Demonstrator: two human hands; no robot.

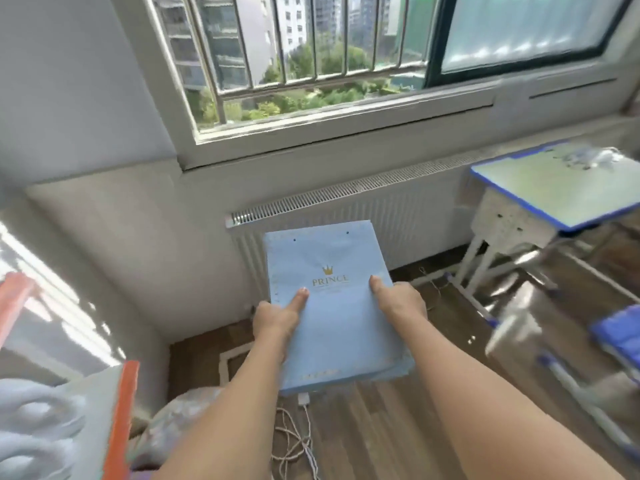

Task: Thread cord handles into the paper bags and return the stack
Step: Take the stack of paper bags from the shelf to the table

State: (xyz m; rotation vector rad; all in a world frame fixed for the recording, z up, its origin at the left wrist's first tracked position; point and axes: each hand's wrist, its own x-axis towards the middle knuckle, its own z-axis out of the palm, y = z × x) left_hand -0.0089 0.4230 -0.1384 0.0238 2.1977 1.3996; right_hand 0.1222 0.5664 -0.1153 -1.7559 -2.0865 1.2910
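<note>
A flat stack of light blue paper bags (pixel 329 327) with a gold crown and the word PRINCE is carried in the air above the floor, in front of a radiator. Two small punched holes show near its far edge. My left hand (pixel 277 315) grips the stack's left edge, thumb lying on top. My right hand (pixel 401 299) grips the right edge the same way. The fingers of both hands are hidden under the stack. A white cord (pixel 294 441) lies in loose loops on the wooden floor below the stack.
A white radiator (pixel 398 216) stands under the window. A blue-edged desk (pixel 554 192) is at the right, with a blue stool (pixel 620 334) nearer. An orange-edged box (pixel 117 420) and a patterned cushion (pixel 173 420) sit at the lower left.
</note>
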